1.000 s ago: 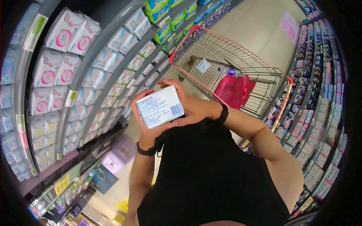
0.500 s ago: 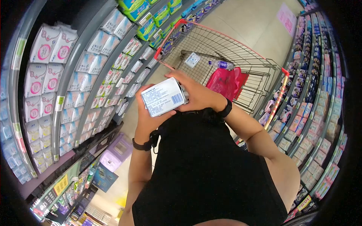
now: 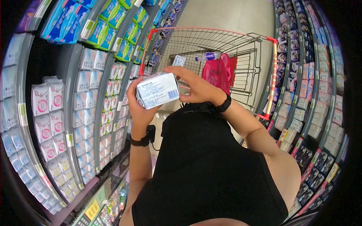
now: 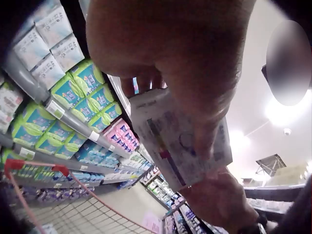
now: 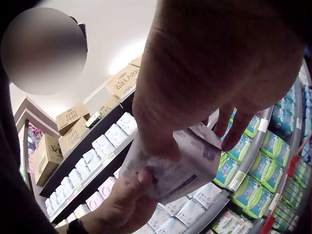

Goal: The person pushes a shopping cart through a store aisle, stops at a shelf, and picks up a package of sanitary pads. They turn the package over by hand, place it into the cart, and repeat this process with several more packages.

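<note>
Both hands hold one white package (image 3: 157,90) with blue print and a barcode, in front of the black top. The left hand (image 3: 140,107) grips its left side, fingers curled round the edge. On the right side, the right hand (image 3: 198,87) has its fingers over the far corner and its thumb at the near edge. In the left wrist view the package (image 4: 175,141) shows a printed face with a coloured strip, partly covered by the left hand (image 4: 170,58). From the right wrist, the right hand (image 5: 209,73) is seen across the package (image 5: 187,168).
Ahead stands a wire cart (image 3: 260,67) with a red rim, holding a pink bag (image 3: 218,73), a bottle (image 3: 209,56) and a small white pack (image 3: 179,60). Shelves of packs (image 3: 48,98) line the left; more shelves (image 3: 315,94) line the right. Cartons (image 5: 73,117) sit atop one shelf.
The view has turned, so the cart and shelves appear rotated and further left. The package is tilted a little, showing more of its barcode side edge. Both hands still hold it.
</note>
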Action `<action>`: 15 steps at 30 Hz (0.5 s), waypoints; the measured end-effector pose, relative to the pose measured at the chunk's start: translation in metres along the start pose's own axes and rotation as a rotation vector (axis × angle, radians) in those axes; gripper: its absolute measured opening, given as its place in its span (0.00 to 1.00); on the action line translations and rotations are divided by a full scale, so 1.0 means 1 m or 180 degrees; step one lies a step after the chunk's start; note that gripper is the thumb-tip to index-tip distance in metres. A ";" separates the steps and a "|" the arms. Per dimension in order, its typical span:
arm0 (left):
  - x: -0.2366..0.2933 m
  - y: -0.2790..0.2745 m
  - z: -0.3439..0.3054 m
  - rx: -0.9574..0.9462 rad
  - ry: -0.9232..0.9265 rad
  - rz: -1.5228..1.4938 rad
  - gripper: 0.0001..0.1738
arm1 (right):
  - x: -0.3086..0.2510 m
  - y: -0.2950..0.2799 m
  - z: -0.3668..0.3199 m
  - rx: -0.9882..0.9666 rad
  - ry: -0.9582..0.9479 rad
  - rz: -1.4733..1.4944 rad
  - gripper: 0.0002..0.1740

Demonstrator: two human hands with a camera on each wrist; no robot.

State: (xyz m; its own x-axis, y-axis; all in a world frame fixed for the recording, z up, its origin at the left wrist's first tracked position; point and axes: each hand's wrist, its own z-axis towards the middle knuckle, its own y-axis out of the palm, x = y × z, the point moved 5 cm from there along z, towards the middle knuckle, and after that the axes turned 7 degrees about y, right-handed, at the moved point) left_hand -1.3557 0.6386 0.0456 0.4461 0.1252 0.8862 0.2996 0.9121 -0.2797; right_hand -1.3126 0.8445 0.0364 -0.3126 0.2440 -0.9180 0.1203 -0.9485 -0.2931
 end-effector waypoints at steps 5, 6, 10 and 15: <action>-0.030 0.011 -0.006 0.0073 -0.0387 -0.0306 0.51 | 0.023 -0.003 -0.015 0.0264 0.0592 0.0475 0.49; -0.037 0.012 -0.008 0.0186 -0.0570 -0.0463 0.47 | 0.027 -0.004 -0.016 0.0292 0.0681 0.0607 0.49; -0.063 0.009 -0.012 0.0006 -0.0603 -0.0703 0.33 | 0.048 -0.002 -0.016 0.0231 0.1014 0.1067 0.40; -0.053 0.008 -0.012 -0.0146 -0.0968 -0.0936 0.44 | 0.102 0.013 -0.021 0.0096 0.1768 0.2277 0.24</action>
State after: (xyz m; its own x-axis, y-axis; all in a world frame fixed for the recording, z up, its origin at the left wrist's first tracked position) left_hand -1.3674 0.6343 -0.0079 0.0689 -0.0220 0.9974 0.4173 0.9087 -0.0087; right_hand -1.3233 0.8611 -0.0671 0.3279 -0.3509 -0.8772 0.0838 -0.9140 0.3969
